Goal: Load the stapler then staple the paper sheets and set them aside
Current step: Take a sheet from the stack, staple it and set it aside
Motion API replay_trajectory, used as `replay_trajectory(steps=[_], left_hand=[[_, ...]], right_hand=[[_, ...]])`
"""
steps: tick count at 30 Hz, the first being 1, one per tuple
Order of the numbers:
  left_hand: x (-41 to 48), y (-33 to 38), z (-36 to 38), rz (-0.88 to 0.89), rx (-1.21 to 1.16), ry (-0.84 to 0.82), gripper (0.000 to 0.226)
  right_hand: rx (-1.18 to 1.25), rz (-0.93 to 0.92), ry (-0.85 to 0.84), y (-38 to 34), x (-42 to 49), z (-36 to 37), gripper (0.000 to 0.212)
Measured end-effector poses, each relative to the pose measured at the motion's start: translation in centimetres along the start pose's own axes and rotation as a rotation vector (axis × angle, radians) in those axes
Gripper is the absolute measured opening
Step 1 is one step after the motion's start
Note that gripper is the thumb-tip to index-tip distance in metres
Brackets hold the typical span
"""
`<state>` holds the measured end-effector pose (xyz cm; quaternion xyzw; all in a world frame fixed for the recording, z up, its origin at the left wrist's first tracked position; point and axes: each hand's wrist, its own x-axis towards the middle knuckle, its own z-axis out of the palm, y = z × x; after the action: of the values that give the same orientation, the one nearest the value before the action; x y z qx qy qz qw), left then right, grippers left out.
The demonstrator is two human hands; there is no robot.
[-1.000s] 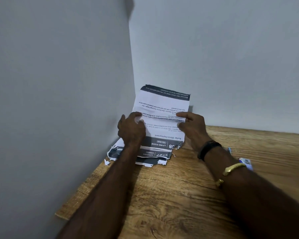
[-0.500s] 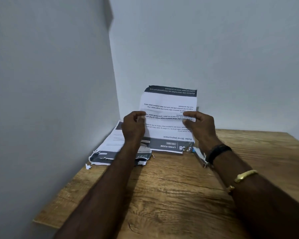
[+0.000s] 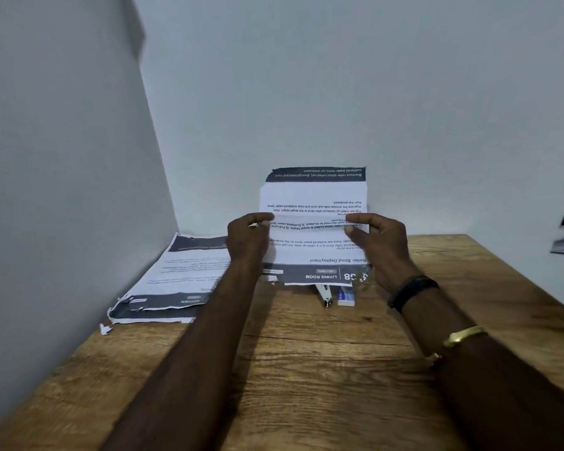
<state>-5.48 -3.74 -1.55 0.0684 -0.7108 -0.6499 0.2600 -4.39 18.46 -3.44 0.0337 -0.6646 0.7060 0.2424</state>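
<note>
Head view: the wooden counter (image 3: pixel 306 369) fills the lower half of the frame, set into a corner of two plain walls. On it, at centre left, lies a flat pile of printed sheets (image 3: pixel 183 275) with ragged lower edges.

At the centre you hold the paper sheets (image 3: pixel 313 196) upright, above the counter's far part; their dark lower band hangs just over the surface, and I cannot tell whether it touches. Your left hand (image 3: pixel 248 239) has its grip pinched on their left edge, thumb against curled fingers. Your right hand (image 3: pixel 378 242) has its grip pinched on the right edge at the same height.

The sheets are light and limp. Their top half stands free above your fingers and will likely sag if you tilt it. Loose sheets slide on one another, so I would square the edges against the counter first, then keep one pinch close to the corner you mean to staple. The edges look torn in places, so pull gently.

The stapler (image 3: pixel 324 292) lies on the counter just below the held sheets, partly hidden by them, with a small staple box (image 3: pixel 345 296) just beside it. Whether the stapler is loaded cannot be seen.

A tiny paper scrap (image 3: pixel 105 328) lies by the pile's lower left corner.
</note>
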Motion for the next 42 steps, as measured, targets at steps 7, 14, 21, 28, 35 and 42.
replay_trajectory(steps=[7, 14, 21, 28, 35, 42], left_hand=[[0.0, -1.0, 0.6, -0.147, -0.173, 0.003, 0.019], [-1.6, 0.5, 0.6, 0.359, 0.416, -0.059, 0.022], [-2.6, 1.4, 2.3, 0.536, 0.616, -0.212, 0.015], [-1.2, 0.0, -0.1, 0.532, 0.733, -0.176, 0.006], [-1.5, 0.5, -0.7, 0.714, 0.574, -0.005, 0.014], [-1.2, -1.0, -2.1, 0.682, 0.600, 0.048, 0.011]], right_hand=[[0.046, 0.039, 0.019, -0.1, 0.3, -0.4, 0.022], [0.017, 0.032, -0.001, -0.3, 0.1, -0.2, 0.020], [0.010, 0.032, -0.031, -1.1, -0.6, -0.3, 0.019], [-0.012, -0.035, 0.021, -2.0, -0.7, -0.6, 0.016], [-0.360, -0.368, 0.163, -3.0, -1.0, -0.5, 0.011], [-0.384, -0.392, 0.320, -3.9, -0.9, -0.8, 0.004]])
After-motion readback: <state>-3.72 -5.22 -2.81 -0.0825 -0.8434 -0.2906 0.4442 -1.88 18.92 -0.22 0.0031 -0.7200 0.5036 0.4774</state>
